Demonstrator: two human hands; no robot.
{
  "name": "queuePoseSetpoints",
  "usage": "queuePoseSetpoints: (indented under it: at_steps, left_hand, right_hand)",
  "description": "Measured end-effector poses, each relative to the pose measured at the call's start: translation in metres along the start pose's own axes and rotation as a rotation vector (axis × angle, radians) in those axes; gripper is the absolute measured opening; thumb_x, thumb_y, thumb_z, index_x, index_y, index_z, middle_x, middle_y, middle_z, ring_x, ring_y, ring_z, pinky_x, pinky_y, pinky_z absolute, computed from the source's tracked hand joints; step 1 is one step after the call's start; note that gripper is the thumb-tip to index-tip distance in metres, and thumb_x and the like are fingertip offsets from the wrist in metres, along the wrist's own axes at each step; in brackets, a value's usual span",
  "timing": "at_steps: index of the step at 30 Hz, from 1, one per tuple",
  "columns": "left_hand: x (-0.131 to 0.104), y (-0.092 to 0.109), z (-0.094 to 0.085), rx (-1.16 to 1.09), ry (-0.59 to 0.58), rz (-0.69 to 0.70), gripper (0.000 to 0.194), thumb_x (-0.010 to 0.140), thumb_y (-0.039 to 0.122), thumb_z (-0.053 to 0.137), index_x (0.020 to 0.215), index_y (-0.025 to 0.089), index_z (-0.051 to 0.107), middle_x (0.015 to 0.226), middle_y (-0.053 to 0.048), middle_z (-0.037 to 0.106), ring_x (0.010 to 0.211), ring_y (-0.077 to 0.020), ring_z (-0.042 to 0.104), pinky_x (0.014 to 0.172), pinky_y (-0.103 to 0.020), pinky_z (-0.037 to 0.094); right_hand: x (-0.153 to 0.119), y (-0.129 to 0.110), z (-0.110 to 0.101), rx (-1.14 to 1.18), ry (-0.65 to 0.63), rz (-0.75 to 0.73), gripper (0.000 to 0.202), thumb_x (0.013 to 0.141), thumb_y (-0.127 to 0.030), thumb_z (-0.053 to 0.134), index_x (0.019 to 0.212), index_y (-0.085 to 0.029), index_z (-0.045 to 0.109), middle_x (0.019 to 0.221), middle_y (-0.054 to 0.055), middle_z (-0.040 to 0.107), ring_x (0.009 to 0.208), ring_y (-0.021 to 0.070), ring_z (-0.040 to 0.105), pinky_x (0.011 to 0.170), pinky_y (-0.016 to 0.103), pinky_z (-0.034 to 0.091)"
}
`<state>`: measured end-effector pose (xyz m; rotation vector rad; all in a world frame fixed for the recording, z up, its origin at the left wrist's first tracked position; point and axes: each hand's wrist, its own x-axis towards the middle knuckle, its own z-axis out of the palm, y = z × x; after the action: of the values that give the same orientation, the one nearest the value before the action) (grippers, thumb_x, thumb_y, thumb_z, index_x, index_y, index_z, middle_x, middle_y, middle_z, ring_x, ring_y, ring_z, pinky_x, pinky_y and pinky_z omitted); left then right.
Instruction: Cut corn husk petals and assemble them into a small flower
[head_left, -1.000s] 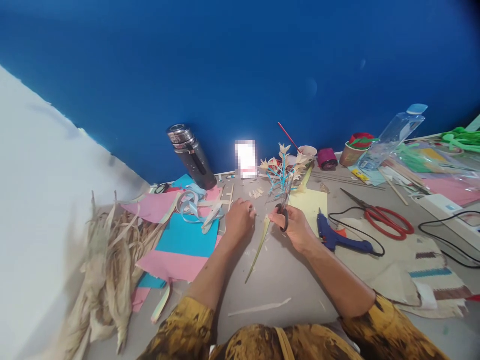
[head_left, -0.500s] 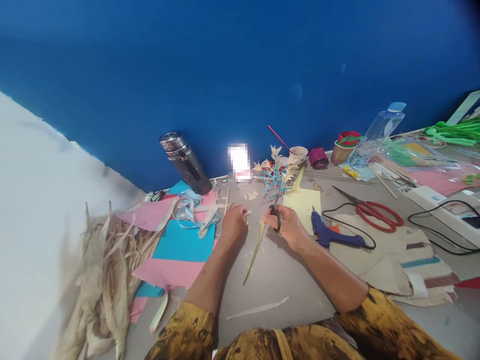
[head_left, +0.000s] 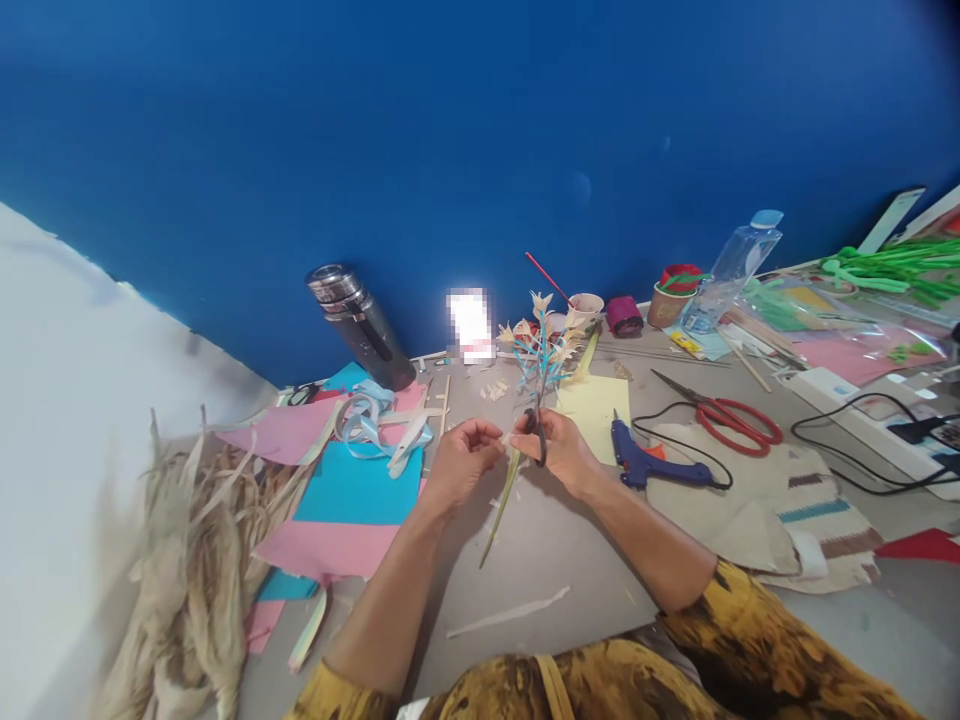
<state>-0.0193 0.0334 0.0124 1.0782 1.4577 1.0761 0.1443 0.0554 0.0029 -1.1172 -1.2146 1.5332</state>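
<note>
My right hand (head_left: 566, 455) is closed round the handles of small dark scissors (head_left: 541, 440), whose blades point away from me. Its thumb and fingers also pinch a long, narrow yellow-green husk strip (head_left: 498, 515), which hangs down towards me. My left hand (head_left: 466, 462) is closed in a pinch at the strip's pale upper end, close to my right fingertips. Just beyond the scissors stand pale husk flowers (head_left: 541, 335) on blue stems. Small cut pale pieces (head_left: 495, 388) lie on the table behind my left hand.
A dark flask (head_left: 364, 330) leans left, near blue ribbon (head_left: 364, 415) and coloured sheets (head_left: 358, 482). Dried husks (head_left: 195, 560) hang at far left. To the right lie a blue glue gun (head_left: 656, 465), red-handled scissors (head_left: 739, 425), a cloth (head_left: 750, 510) and a power strip (head_left: 847, 410).
My left hand has moved right, its fingers now meeting the strip's upper end beside my right hand. The right hand keeps its hold on scissors and strip. The view has shifted slightly.
</note>
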Motion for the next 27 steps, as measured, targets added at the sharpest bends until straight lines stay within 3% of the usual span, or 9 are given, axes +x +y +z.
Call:
queuePoseSetpoints:
  at_steps: [3,7,11,15,20,27]
  left_hand:
    - [-0.006,0.001,0.003,-0.090,-0.112,-0.042,0.025,0.057,0.027,0.074,0.078,0.017,0.064,0.062,0.004,0.056,0.050,-0.0069,0.042,0.049,-0.022,0.031]
    - [-0.006,-0.004,0.004,-0.094,-0.175,-0.116,0.025,0.059,0.032,0.075,0.075,0.016,0.064,0.056,0.003,0.052,0.047,-0.0069,0.040,0.047,-0.022,0.027]
    - [-0.006,-0.013,0.004,-0.095,-0.216,-0.101,0.019,0.065,0.033,0.071,0.064,0.016,0.061,0.050,0.004,0.048,0.045,-0.0072,0.037,0.046,-0.022,0.025]
    - [-0.005,-0.022,0.006,-0.020,-0.125,-0.019,0.015,0.069,0.031,0.068,0.065,0.017,0.064,0.054,0.004,0.051,0.049,-0.0084,0.039,0.049,-0.023,0.027]
    - [-0.010,-0.018,0.010,0.181,0.063,0.142,0.008,0.068,0.024,0.064,0.065,0.018,0.067,0.063,0.000,0.061,0.057,-0.0120,0.048,0.055,-0.024,0.035]
    - [-0.015,-0.019,0.017,0.297,0.116,0.095,0.010,0.068,0.015,0.056,0.060,0.019,0.061,0.057,0.001,0.057,0.056,-0.0132,0.048,0.054,-0.024,0.033]
  right_hand:
    - [0.000,0.004,-0.002,-0.073,-0.044,-0.043,0.026,0.063,-0.032,0.072,0.082,-0.018,0.059,0.071,-0.002,0.059,0.062,0.0128,0.050,0.056,0.025,0.039]
    - [-0.001,0.009,-0.001,-0.160,-0.096,-0.117,0.021,0.065,-0.027,0.069,0.081,-0.020,0.056,0.071,-0.003,0.058,0.062,0.0128,0.050,0.057,0.025,0.040]
    - [-0.001,0.018,-0.001,-0.327,-0.097,-0.217,0.018,0.067,-0.021,0.064,0.082,-0.021,0.055,0.068,-0.005,0.055,0.058,0.0116,0.045,0.055,0.024,0.035]
    - [0.001,0.025,-0.002,-0.462,-0.056,-0.240,0.015,0.070,-0.021,0.063,0.083,-0.022,0.056,0.060,-0.006,0.050,0.054,0.0121,0.041,0.053,0.025,0.031]
    - [0.000,0.025,-0.004,-0.526,-0.021,-0.228,0.012,0.074,-0.025,0.063,0.082,-0.022,0.055,0.064,-0.004,0.054,0.054,0.0123,0.040,0.053,0.025,0.029]
    - [-0.006,0.032,0.002,-0.677,0.028,-0.279,0.015,0.074,-0.026,0.064,0.075,-0.024,0.049,0.056,-0.006,0.045,0.051,0.0132,0.038,0.053,0.027,0.027]
